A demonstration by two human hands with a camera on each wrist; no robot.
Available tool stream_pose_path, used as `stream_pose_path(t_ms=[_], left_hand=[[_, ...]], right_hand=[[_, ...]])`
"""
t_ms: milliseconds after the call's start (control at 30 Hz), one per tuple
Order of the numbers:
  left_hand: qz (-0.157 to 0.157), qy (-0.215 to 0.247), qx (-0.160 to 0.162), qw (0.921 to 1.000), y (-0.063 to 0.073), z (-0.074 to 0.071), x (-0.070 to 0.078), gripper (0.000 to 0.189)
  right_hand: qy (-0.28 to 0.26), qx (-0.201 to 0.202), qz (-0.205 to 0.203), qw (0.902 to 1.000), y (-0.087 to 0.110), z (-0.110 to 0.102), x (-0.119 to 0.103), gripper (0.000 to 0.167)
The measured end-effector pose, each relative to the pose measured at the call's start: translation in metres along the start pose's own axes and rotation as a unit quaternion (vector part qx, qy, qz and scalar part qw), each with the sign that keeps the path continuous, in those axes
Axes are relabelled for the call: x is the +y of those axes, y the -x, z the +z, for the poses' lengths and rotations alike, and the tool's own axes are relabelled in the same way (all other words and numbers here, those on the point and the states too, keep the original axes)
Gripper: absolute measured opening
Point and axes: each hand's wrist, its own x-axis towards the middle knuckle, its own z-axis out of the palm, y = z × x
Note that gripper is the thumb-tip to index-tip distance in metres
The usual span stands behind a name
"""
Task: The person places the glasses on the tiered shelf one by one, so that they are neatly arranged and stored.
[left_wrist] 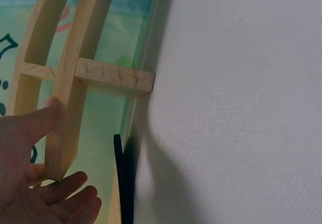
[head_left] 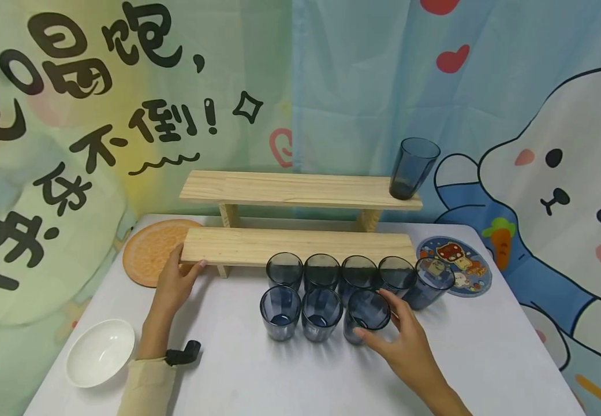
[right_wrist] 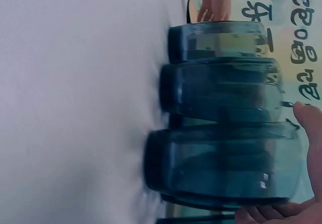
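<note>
My left hand (head_left: 174, 283) grips the left end of the lower board of a two-tier wooden shelf (head_left: 300, 245), its thumb on the board's front edge. In the left wrist view the fingers (left_wrist: 75, 194) pass around the board's end. My right hand (head_left: 403, 341) holds a blue-tinted drinking glass (head_left: 368, 312) around its rim, thumb in front and fingers at the far right side. This glass (right_wrist: 226, 166) looks upright and is the rightmost of three in the front row. Behind stand several like glasses (head_left: 323, 271), with another (head_left: 429, 284) at their right end.
One more glass (head_left: 413, 169) stands on the upper board's right end. A round orange-brown mat (head_left: 149, 254) lies at the left, and a patterned round mat (head_left: 471, 271) at the right. A white bowl (head_left: 101, 352) sits near the table's left edge. A printed curtain (head_left: 342, 86) hangs behind.
</note>
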Motion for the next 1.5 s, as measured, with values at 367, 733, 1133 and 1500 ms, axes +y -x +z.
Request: stream_pose_path(t_ms=[367,733,1133,1500], left_hand=[[0.013,-0.002,0.000,0.9999,-0.001,0.002,-0.001,0.083],[0.013,-0.004,-0.002,0.9999,-0.001,0.001,-0.002,0.086],[0.015,0.001,-0.002,0.9999,-0.001,0.001,-0.003,0.084],[0.011,0.002,0.000,0.9999,0.001,0.000,-0.002,0.082]], right_hand=[[-0.020,-0.003,0.037,0.9991,-0.008,0.020,0.019,0.100],[-0.019,0.003,0.018,0.9997,-0.008,0.025,0.025,0.096],[-0.048,0.009,0.002,0.9988,-0.009,0.027,0.022,0.087],[-0.049,-0.016,0.031,0.9982,-0.003,0.013,-0.001,0.089]])
